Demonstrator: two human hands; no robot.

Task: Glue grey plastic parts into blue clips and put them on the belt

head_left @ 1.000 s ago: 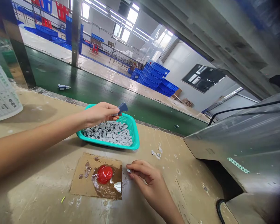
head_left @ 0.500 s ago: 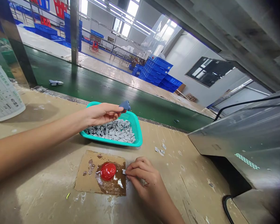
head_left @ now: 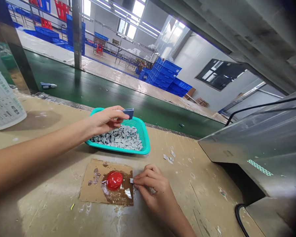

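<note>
My left hand point(head_left: 108, 120) is raised over a green plastic basket point(head_left: 146, 141), pinching a small dark blue plastic part point(head_left: 128, 113) between thumb and fingers. Inside the basket lie many small grey plastic pieces point(head_left: 123, 138). Low over the table, my right hand point(head_left: 153, 184) grips a small light grey plastic piece point(head_left: 131, 180) by its end, at the right edge of a piece of cardboard point(head_left: 87, 191). On that wet, stained cardboard sits a shiny red dome-shaped object point(head_left: 114, 180).
A few loose grey pieces point(head_left: 171, 159) lie right of the basket. A white labelled jug point(head_left: 5, 98) stands at left. Behind the table runs a green conveyor belt point(head_left: 101, 89) carrying a blue and white part point(head_left: 48, 85). A metal housing point(head_left: 256, 138) borders the right.
My left hand has shifted slightly left and turned the dark blue part. The part on the belt has moved left. My right hand stays nearly still.
</note>
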